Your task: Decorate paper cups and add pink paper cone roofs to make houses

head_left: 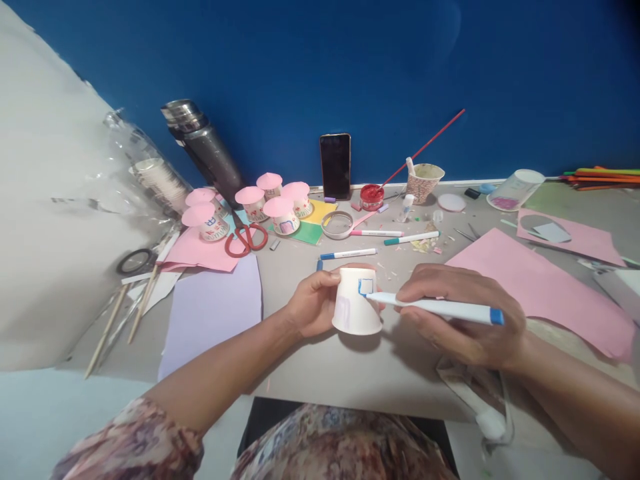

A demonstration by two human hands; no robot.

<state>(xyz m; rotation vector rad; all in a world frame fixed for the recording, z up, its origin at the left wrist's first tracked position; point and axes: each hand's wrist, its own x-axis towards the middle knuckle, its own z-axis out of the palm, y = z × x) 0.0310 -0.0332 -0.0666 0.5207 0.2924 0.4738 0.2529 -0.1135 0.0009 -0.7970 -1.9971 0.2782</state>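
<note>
My left hand (316,301) grips a white paper cup (356,317) turned upside down, thumb on its near side and fingers behind it. On the cup's wall is a partly drawn blue square outline, with a pale purple arch shape to its left. Closed around a white felt-tip marker (440,307) with a blue end, my right hand (457,313) holds its tip against the blue outline. Just behind the cup lies another marker with a blue end (349,254), beside a small blue cap (319,265).
Several decorated cups with pink cone roofs (283,217) stand back left, near red-handled scissors (246,240) and a dark flask (207,150). A phone (335,165) leans on the blue wall. A red paint pot (372,197) holds a brush. Pink paper (540,287) lies right, purple paper (213,313) left.
</note>
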